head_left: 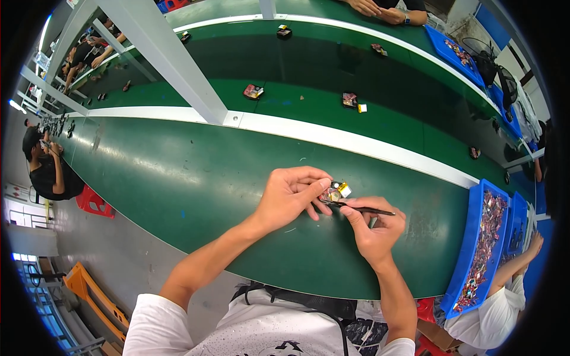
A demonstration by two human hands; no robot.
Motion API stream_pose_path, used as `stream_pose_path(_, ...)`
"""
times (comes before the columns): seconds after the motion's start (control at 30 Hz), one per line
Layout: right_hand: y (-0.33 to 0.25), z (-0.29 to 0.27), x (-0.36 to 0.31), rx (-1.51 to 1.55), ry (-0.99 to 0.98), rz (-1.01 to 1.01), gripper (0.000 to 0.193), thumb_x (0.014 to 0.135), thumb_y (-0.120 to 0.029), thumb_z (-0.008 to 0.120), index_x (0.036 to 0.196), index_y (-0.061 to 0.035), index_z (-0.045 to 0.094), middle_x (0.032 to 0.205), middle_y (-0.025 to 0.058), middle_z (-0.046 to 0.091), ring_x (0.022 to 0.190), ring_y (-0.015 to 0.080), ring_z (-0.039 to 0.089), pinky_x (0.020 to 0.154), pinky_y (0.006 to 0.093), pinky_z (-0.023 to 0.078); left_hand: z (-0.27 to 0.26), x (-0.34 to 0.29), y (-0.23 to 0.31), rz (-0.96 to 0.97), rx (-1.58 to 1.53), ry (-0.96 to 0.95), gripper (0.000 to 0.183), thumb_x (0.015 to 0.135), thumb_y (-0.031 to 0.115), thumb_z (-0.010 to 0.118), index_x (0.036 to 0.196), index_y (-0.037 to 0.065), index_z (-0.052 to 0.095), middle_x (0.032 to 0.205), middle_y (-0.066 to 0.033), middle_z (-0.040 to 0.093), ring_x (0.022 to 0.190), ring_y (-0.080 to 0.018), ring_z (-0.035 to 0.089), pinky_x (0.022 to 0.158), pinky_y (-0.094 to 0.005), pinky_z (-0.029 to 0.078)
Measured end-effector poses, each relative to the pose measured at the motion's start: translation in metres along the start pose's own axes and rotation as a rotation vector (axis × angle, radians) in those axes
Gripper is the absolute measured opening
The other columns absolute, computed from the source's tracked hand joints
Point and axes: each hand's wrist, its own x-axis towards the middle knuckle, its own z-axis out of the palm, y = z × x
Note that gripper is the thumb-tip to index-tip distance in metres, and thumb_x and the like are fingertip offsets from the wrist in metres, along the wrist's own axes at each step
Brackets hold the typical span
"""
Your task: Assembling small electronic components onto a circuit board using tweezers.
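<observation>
Fingers (313, 185) of the left hand (289, 197) pinch a small electronic part with a yellow and silver block (337, 191), holding it just above the glossy green desk (178, 172), while the right hand (373, 228) closes its fingers round a thin dark pointed tool (362, 208) whose near tip meets the underside of the part. Both bare forearms rise from the lower edge, above the person's white printed shirt (261, 332). The part sits between the two hands, near the middle of the desk's near lane, clear of the surface as far as can be told. To the right, a blue plastic tray (472, 237) heaped with small reddish and silver parts rests at the desk's end, and a second person in a white top (490, 320) reaches an arm toward it. Beyond a white dividing strip (356, 145), the far green lane carries scattered small assemblies, among them a reddish one (253, 91) and another beside a tiny yellow block (350, 99). A white metal post (172, 59) slants across the upper left. Another worker's hands (380, 9) rest at the far edge, more blue trays (454, 53) line the right side, and a person in a black shirt (44, 172) sits at the far left.
</observation>
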Motion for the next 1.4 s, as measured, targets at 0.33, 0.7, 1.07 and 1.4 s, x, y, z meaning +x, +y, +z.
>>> stream_pose_path(0.33,0.0,0.001,0.0,-0.061,-0.054,-0.108,0.011,0.076,0.0,0.083,0.085,-0.0058,0.077,0.079,0.0061,0.077,0.04,0.0056,0.042,0.043,0.0223,0.034,0.0,0.0,-0.001,-0.02,0.089,-0.043,0.028,0.094,0.003,0.068,0.119,-0.009,0.063,0.09,-0.0123,0.073,0.07,-0.0155,0.072,0.052,-0.0228,0.054)
stream_pose_path(0.7,0.006,-0.002,0.004,-0.091,0.014,-0.154,0.014,0.076,0.001,0.083,0.086,-0.0036,0.075,0.081,0.006,0.077,0.042,0.0052,0.041,0.043,0.0221,0.033,-0.001,0.024,-0.002,0.031,0.222,0.106,0.017,0.091,-0.001,0.067,0.106,-0.009,0.066,0.08,-0.0115,0.071,0.058,-0.0145,0.068,0.047,-0.0255,0.053)
stream_pose_path(1.07,0.014,-0.006,0.006,-0.065,0.156,-0.085,0.015,0.077,-0.002,0.084,0.09,-0.0014,0.076,0.073,0.0028,0.071,0.044,0.0033,0.036,0.043,0.0222,0.028,-0.085,0.169,0.023,0.409,1.457,0.859,0.027,0.089,0.018,0.072,0.104,-0.003,0.07,0.096,-0.0185,0.071,0.071,-0.0283,0.071,0.071,-0.0412,0.057)
stream_pose_path(1.4,0.01,-0.003,0.005,-0.118,0.129,-0.143,0.015,0.076,-0.005,0.086,0.088,-0.0035,0.076,0.069,0.0023,0.069,0.041,0.0045,0.038,0.041,0.0228,0.029,-0.044,0.209,0.036,0.379,1.239,0.229,0.018,0.078,0.018,0.079,0.091,0.006,0.077,0.094,-0.0108,0.073,0.085,-0.0258,0.07,0.077,-0.0375,0.054)
